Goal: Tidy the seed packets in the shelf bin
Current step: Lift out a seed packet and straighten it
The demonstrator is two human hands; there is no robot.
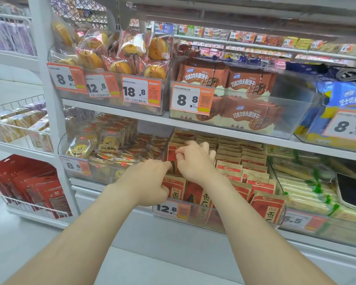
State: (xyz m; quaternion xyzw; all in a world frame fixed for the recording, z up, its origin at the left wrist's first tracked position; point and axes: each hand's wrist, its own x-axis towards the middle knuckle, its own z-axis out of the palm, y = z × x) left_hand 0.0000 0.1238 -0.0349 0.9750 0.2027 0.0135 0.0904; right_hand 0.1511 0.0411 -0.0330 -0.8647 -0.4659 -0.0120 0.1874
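Fingers [182, 156] of the right hand [195, 161]: curled and pinching the top edge of one red seed packet [172, 154]. Fingers [166, 164] of the left hand [150, 179]: also curled. The forefinger and thumb appear to nip the same packet at its lower left edge, though the right hand covers part of the contact, so a mere steadying touch cannot be ruled out.

Location of item: the seed packet stands upright in the front-left corner of the clear shelf bin [218, 220], with its long axis running 12 to 6 o'clock. It lies at about 9 o'clock from the right hand and about 1 o'clock from the left hand. Both hands are in contact or just beside it. The right hand has the firmer hold and the higher position.

Judgement: the packet is being squared against its row. Any reseating must go straight down along the 6 o'clock line, into the gap behind the front packets.

Surroundings: the remaining seed packets [242, 161] stand in rows reaching back toward 12 o'clock, with the front row [268, 206] leaning unevenly. A price label [169, 208] is fixed to the bin's front at 6 o'clock. A bin of pastries [103, 145] adjoins at 9 o'clock, and green-trimmed packs [308, 192] at 3 o'clock.
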